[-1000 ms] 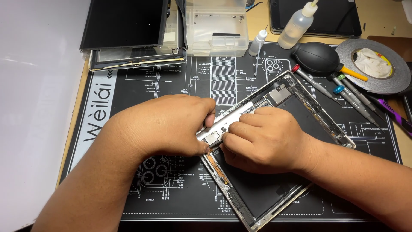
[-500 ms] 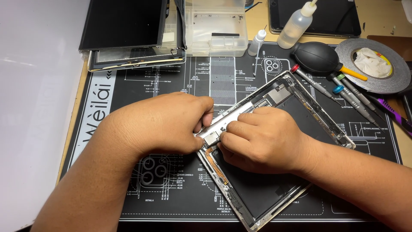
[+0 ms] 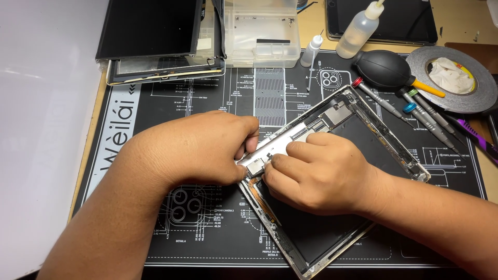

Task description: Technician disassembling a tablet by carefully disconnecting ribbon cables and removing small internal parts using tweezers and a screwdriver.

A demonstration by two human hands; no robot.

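Tablet shell [image 3: 363,155] lies open and tilted on my black mat [image 3: 207,98], near the middle. It sits in the same spot as half a second ago.

My left hand [image 3: 199,150] rests on the mat at the shell's left edge. Its fingers are curled shut, and the tips press on the silver strip [image 3: 282,145] that runs across the shell. My right hand [image 3: 319,173] lies on top of the shell. Its fingers are bunched close together, and the tips push down on a small silver part [image 3: 257,167] at the end of the strip. I cannot tell if they pinch it or only press it.

Both hands have hardly moved since a moment ago. My two hands almost touch, like before.

Behind my hands I see a stack of dark screens [image 3: 155,36], a clear box [image 3: 264,31], two small bottles [image 3: 360,28] and a black air bulb [image 3: 384,70]. A tape roll [image 3: 467,96] and some screwdrivers [image 3: 425,116] lie to the right, well apart from the shell.
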